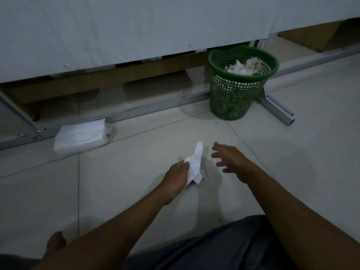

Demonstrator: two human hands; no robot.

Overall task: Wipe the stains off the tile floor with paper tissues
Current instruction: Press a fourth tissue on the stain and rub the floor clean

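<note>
Head view: left hand (pixel 178 172) pinched a crumpled tissue (pixel 194 165) at frame centre, just above the tile floor (pixel 116 182); right hand (pixel 229 160) spread, empty. Green bin (pixel 241 82), upper right, already held used tissues; tissue pack (pixel 81 136) lay left. No stains discernible in the dim light; wiping likely well advanced.

I see a dim room with a floor (pixel 292 162) of large pale tiles with thin dark joints. A white panel (pixel 116 32) stands on a grey metal frame (pixel 155 107). Under the panel I see brown cardboard boxes (pixel 155 69). A frame foot (pixel 278 109) points toward me.
</note>
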